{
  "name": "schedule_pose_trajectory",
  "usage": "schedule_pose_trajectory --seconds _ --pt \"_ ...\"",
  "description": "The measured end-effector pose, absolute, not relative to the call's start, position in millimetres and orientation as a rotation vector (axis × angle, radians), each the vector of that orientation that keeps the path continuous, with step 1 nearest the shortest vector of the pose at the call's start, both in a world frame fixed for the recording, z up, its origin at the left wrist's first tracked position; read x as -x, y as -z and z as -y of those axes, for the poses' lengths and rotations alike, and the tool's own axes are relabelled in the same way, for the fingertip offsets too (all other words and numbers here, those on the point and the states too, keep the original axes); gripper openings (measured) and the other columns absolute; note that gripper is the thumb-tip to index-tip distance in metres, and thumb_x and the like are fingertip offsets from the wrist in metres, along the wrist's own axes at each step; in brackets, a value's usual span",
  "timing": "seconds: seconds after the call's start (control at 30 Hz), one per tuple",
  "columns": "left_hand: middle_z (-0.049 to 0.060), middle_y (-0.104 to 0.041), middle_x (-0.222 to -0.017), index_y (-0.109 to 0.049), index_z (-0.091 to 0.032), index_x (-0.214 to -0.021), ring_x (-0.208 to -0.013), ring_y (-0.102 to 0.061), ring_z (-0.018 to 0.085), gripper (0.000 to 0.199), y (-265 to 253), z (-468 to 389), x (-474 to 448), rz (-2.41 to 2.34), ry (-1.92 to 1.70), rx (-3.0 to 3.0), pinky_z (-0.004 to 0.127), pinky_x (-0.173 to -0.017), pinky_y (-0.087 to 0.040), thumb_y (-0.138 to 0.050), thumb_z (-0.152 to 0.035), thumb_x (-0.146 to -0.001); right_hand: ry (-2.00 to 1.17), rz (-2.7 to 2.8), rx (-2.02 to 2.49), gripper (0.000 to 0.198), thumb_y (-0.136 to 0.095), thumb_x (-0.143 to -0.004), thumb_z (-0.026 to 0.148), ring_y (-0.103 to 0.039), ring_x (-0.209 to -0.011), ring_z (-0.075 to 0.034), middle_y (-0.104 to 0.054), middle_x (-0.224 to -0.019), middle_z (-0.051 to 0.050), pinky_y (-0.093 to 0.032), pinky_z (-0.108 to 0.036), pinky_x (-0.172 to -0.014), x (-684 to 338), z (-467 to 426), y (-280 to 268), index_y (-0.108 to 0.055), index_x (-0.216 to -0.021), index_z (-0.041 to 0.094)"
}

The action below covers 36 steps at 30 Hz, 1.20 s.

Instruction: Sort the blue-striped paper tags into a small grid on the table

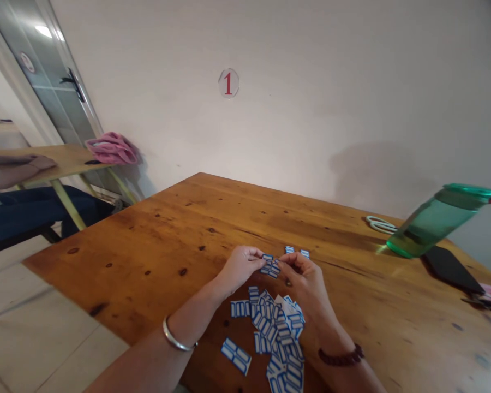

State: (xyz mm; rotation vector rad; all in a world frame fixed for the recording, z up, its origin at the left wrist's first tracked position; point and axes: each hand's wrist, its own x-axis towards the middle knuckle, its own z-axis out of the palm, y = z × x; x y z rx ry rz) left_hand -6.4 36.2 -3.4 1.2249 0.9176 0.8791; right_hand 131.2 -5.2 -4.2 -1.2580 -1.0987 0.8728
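Observation:
My left hand point(238, 271) pinches a small white label piece with blue borders point(267, 263) between thumb and fingertips, above the wooden table point(159, 240). Close beside it, my right hand point(309, 278) is closed on a similar blue-bordered label piece point(274, 269). The two pieces meet or overlap; whether they are joined I cannot tell. A loose pile of blue-and-white label pieces point(276, 327) lies below my hands, between my forearms. One separate label piece point(236, 356) rests left of the pile. Two more label pieces point(289, 249) show just beyond my right hand, partly covered by it.
A green bottle point(437, 221) stands at the right, near a coiled white cable point(380, 224) and a dark flat phone-like object point(452, 270). A wall point(294, 120) borders the table's far side. Leftward, another person's arm point(20, 166) rests on a second table beside a pink cloth point(112, 148).

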Motion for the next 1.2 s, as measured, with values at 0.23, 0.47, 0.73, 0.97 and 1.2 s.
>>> schedule_pose_trajectory --seconds 0.23,0.47,0.73,0.97,1.2 --pt "-0.001 -0.064 -0.058 -0.063 -0.013 -0.062 -0.05 -0.054 0.009 0.009 2 -33 6 -0.903 -0.79 -1.201 0.02 -0.052 -0.041 -0.068 -0.021 -0.06 -0.708 1.186 1.352 0.02 -0.061 -0.064 0.036 -0.045 -0.051 -0.012 -0.053 -0.055 0.001 -0.035 -0.024 -0.047 -131 6 8 -0.054 -0.062 0.017" --pt "-0.002 -0.063 -0.055 -0.063 -0.014 -0.06 -0.048 -0.053 0.009 0.009 -2 -31 4 -0.889 -0.823 -1.212 0.02 -0.053 -0.041 -0.068 -0.021 -0.061 -0.579 1.294 1.388 0.016 -0.056 -0.07 0.032 -0.045 -0.051 -0.012 -0.052 -0.055 0.002 -0.036 -0.024 -0.049 -128 8 8 -0.052 -0.062 0.019" --pt "0.0 -0.064 -0.058 -0.063 -0.013 -0.063 -0.051 -0.056 0.011 0.015 6 -32 2 -0.843 -0.805 -1.22 0.021 -0.05 -0.042 -0.069 -0.027 -0.059 -0.536 1.3 1.37 0.016 -0.057 -0.07 0.031 -0.047 -0.053 -0.012 -0.052 -0.056 0.002 -0.037 -0.024 -0.051 -124 9 7 -0.052 -0.062 0.019" --pt "-0.001 -0.063 -0.059 -0.062 -0.014 -0.061 -0.057 -0.057 0.012 0.007 5 -34 0 -0.806 -0.978 -1.324 0.023 -0.061 -0.043 -0.065 -0.021 -0.061 -0.766 1.124 1.276 0.02 -0.066 -0.064 0.034 -0.048 -0.056 -0.012 -0.055 -0.06 0.001 -0.039 -0.024 -0.053 -123 7 13 -0.056 -0.068 0.018" --pt "-0.004 -0.057 -0.054 -0.056 -0.016 -0.058 -0.048 -0.05 0.009 0.01 1 -31 1 -0.935 -1.025 -1.358 0.021 -0.051 -0.04 -0.063 -0.022 -0.062 -1.226 0.841 1.079 0.028 -0.074 -0.055 0.036 -0.031 -0.036 -0.004 -0.042 -0.042 0.009 -0.025 -0.019 -0.036 -113 12 5 -0.053 -0.057 0.018"
